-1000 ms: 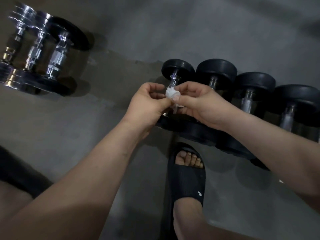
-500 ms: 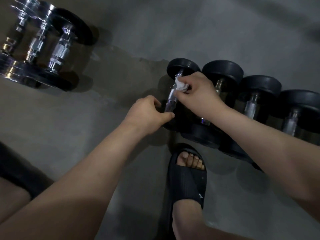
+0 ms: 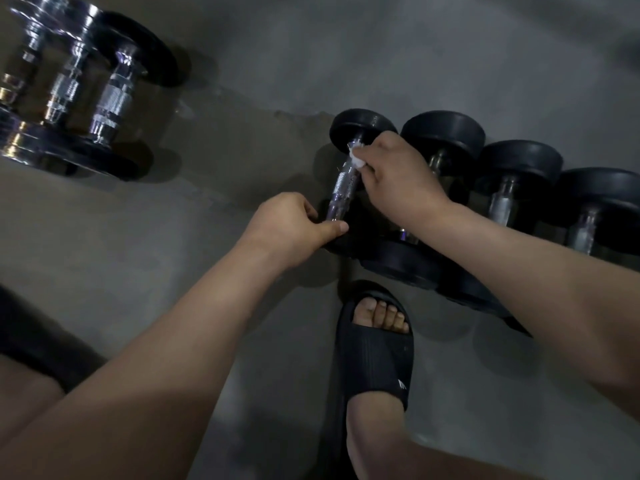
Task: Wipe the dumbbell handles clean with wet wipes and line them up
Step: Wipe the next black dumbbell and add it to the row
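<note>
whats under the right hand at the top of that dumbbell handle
A crumpled white wipe, pinched against the top of the chrome handle. The right hand covers the rest of the wipe.

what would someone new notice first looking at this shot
The two hands at centre draw the eye: the right hand pinches a white wipe against the knurled handle of the leftmost in a row of four black dumbbells, while the left hand holds its near end. Shiny chrome dumbbells stand at upper left, and a foot in a black sandal sits at bottom centre.
</note>
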`<control>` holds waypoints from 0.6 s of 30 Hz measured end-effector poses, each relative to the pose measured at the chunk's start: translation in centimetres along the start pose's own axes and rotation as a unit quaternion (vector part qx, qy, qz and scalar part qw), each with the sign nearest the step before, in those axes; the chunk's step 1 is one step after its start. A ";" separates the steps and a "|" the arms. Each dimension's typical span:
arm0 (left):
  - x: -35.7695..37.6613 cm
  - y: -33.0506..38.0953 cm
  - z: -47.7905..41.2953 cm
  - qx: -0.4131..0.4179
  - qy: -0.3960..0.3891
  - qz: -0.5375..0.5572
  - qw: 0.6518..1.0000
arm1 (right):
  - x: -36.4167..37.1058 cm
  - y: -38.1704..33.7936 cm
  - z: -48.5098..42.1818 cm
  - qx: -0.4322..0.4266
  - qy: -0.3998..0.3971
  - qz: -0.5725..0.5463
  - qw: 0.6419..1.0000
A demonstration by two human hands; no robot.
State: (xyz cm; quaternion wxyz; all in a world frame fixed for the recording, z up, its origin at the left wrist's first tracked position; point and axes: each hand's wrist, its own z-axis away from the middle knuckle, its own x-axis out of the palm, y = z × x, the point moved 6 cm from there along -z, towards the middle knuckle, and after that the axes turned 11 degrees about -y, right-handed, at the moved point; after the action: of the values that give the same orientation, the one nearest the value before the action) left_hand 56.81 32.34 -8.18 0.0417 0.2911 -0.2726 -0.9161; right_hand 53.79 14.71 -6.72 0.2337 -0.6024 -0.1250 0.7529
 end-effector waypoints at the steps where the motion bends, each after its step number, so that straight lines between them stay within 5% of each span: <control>1: 0.2 0.0 0.3 0.002 0.000 -0.001 1.000 | 0.1 0.1 0.0 0.004 0.004 -0.006 1.000; 5: 0.4 -0.1 1.1 0.013 0.028 0.013 0.999 | 0.4 -0.3 0.5 -0.024 0.029 -0.016 0.999; 9: 0.4 -0.1 1.3 0.015 0.036 0.026 0.999 | 0.2 -1.3 1.3 -0.115 -0.044 0.005 0.992; 14: 0.4 -0.2 1.2 0.016 0.032 0.027 0.999 | -0.8 -0.2 -0.4 -0.046 -0.015 0.024 0.999; 18: 0.4 -0.2 1.1 0.015 0.031 0.034 0.999 | 0.3 -2.0 1.5 -0.131 -0.053 0.033 0.989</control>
State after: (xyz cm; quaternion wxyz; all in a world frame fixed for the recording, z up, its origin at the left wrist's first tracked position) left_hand 55.83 32.97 -7.74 0.0765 0.3111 -0.2949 -0.9002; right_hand 52.67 16.76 -5.69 0.1209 -0.5909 -0.2145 0.7682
